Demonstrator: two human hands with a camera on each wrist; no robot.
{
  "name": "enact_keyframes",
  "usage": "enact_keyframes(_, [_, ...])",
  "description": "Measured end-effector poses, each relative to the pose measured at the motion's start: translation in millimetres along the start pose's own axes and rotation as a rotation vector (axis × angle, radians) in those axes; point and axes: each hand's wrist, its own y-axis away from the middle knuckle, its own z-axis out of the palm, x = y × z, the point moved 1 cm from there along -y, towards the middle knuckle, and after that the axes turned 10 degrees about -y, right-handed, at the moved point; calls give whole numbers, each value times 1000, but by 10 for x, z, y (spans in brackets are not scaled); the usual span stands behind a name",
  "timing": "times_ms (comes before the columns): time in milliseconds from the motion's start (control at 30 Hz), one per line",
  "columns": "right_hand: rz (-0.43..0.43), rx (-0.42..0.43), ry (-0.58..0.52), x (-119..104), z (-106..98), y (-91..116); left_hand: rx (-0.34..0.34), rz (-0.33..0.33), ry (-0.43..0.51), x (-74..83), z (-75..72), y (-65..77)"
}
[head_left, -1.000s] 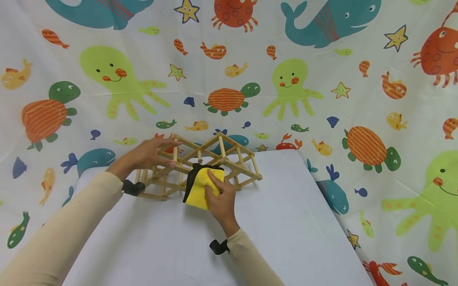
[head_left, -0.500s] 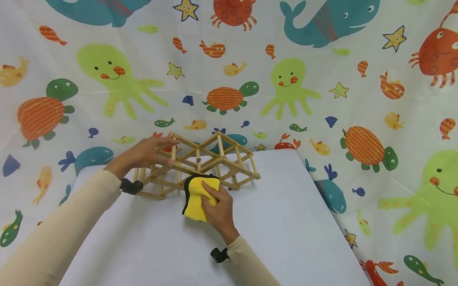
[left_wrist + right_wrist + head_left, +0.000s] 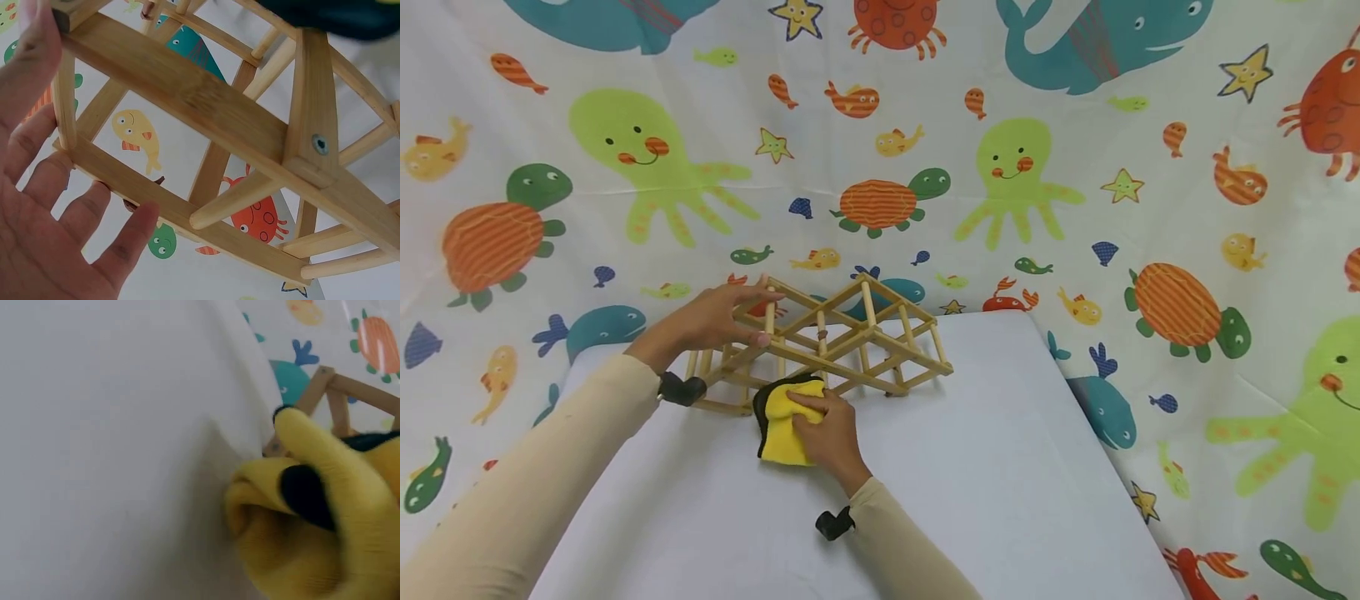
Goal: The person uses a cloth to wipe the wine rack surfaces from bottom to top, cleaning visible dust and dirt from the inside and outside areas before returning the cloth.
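A wooden lattice rack (image 3: 850, 340) of slats and round dowels stands at the back of the table. My left hand (image 3: 711, 319) grips its upper left corner. Up close in the left wrist view, the thumb lies by one slat and the fingers (image 3: 131, 240) spread along another. My right hand (image 3: 831, 437) holds a folded yellow cloth (image 3: 786, 429) with black edging, right at the rack's lower front slat. The cloth (image 3: 350, 506) fills the right side of the right wrist view and hides the right fingers there.
The table (image 3: 1000, 467) has a white cover. Behind it and along both sides hangs a white curtain (image 3: 880, 150) printed with sea animals, close to the rack's back.
My right hand has moved the cloth down from the rack's middle, then left along its lower front. The left hand keeps its place on the rack.
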Motion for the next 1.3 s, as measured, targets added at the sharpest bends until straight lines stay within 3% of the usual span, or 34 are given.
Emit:
enact_keyframes(233, [-203,191,-102,-117,-131,42,3,-9,2,27,-2,-27])
enact_keyframes(300, [-210,207,-104,-111,-94,2,5,-14,3,24,-8,-22])
enact_keyframes(367, [-149,156,-93,-88,-26,-43,7,-22,6,16,-5,-14])
enact_keyframes(500, [60,-73,-11,-19,102,-33,5,-25,15,-6,23,8])
enact_keyframes(600, [107,-172,28,6,130,60,8,-19,16,-11,49,7])
enact_keyframes(833, [-105,44,-127,-20,117,110,19,-18,9,10,35,-23])
enact_keyframes(933, [-69,49,-114,2,205,60,14,-22,8,3,25,-20])
enact_keyframes(1133, [83,-73,-22,131,472,7,24,-4,11,-9,19,-12])
enact_keyframes(1300, [93,-79,-37,126,556,35,26,1,13,-1,11,-14])
